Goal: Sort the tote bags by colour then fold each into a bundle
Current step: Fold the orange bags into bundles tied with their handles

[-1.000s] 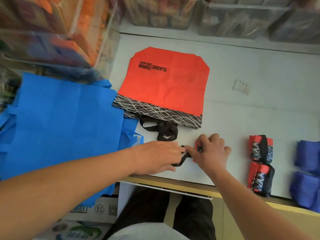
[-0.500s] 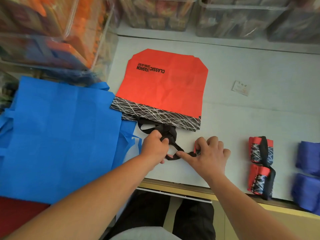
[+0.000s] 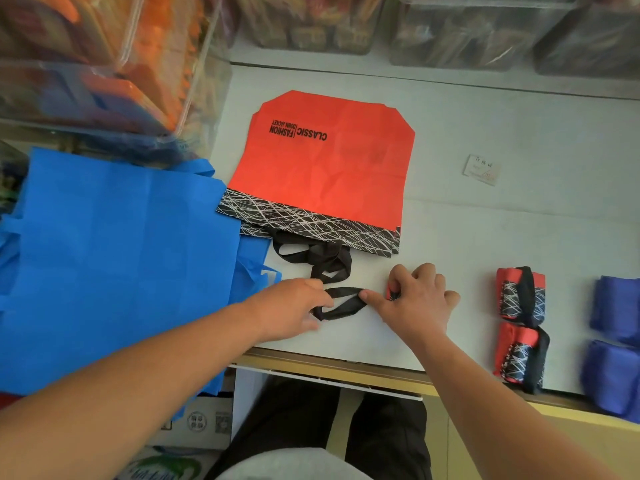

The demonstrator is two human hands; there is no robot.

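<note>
Two bare hands work just below the flat red tote bag (image 3: pixel 322 168), near the front edge of the table (image 3: pixel 519 220), in the head view. The right hand (image 3: pixel 419 299) curls its fingers over a small red bundle (image 3: pixel 393 293), mostly hidden beneath it. The left hand (image 3: pixel 294 306) pinches the far end of that bundle's black strap loop (image 3: pixel 341 303).

Likely risks: if the right hand eases, the roll could spring open. The loop lies just below the flat bag's black handles (image 3: pixel 322 258) and could snag them, dragging that bag.

Right of the flat bag sit two finished red bundles (image 3: pixel 519 296), then dark blue bundles (image 3: pixel 616 306). To its left lie blue tote bags (image 3: pixel 114 254).
</note>
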